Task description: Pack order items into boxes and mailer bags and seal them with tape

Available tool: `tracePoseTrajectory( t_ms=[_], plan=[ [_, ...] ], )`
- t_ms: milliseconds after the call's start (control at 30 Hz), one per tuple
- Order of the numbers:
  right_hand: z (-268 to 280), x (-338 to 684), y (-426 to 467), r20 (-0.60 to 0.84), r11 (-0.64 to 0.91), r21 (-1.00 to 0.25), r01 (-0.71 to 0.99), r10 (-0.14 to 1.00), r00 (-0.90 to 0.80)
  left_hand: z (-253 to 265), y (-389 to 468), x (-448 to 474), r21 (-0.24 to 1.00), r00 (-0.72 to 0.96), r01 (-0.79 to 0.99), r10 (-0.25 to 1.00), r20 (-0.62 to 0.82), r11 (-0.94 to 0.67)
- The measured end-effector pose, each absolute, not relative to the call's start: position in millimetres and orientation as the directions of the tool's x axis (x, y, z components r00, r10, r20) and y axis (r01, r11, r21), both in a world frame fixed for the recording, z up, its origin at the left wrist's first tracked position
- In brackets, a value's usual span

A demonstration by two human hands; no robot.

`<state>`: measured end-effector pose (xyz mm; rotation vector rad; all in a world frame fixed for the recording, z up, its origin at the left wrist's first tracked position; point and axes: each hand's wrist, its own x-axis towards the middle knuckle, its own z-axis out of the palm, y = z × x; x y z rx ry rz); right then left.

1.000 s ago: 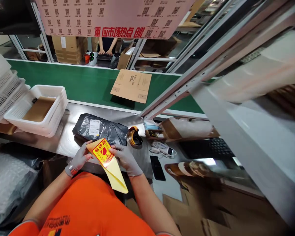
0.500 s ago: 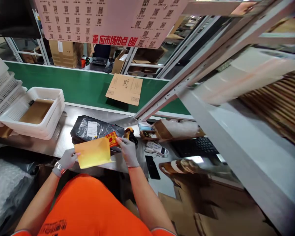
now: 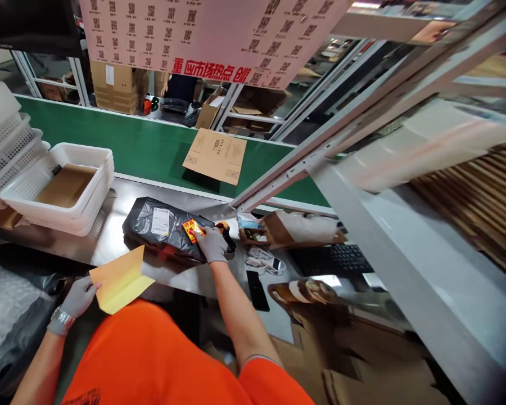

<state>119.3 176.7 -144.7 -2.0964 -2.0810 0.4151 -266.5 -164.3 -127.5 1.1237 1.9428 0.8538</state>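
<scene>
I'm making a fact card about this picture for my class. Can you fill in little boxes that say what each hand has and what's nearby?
Left hand: gloved, holds yellow backing paper
Right hand: gloved, presses red and yellow sticker onto black parcel bag
Bag rests on: metal table
Beside the bag: white baskets
Behind: green conveyor belt with flat cardboard box
Right of hand: phone, keyboard

Packing station surroundings

Stacked white baskets [image 3: 63, 194] are seen at the left on the steel counter [image 3: 113, 239], a flat cardboard box [image 3: 215, 155] lies on the green conveyor belt [image 3: 122, 140] beyond, and a phone [image 3: 257, 289] and black keyboard [image 3: 333, 260] are placed at the right.
</scene>
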Motion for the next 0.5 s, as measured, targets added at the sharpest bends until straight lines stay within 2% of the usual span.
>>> tracePoseTrajectory(
  t_ms=[100,167,233,300,500],
  plan=[
    [-150,124,178,0.016,-0.038,-0.262,0.964,0.999,0.043,-125,-170,-273,0.812,-0.373,0.406,0.887,-0.271,0.419],
    [-155,120,181,0.103,0.064,-0.287,0.956,0.994,-0.035,-124,-172,-282,0.804,-0.372,0.409,0.884,-0.285,0.431],
    [-161,106,183,0.140,0.222,-0.328,0.918,0.973,-0.185,-123,-174,-293,0.795,-0.374,0.422,0.883,-0.285,0.436],
    [-167,84,180,0.115,0.319,-0.352,0.880,0.948,-0.297,-121,-173,-304,0.786,-0.369,0.439,0.885,-0.284,0.435],
    [-183,36,137,0.001,0.410,-0.375,0.832,0.897,-0.441,-116,-171,-328,0.741,-0.352,0.515,0.895,-0.275,0.431]
  ],
)
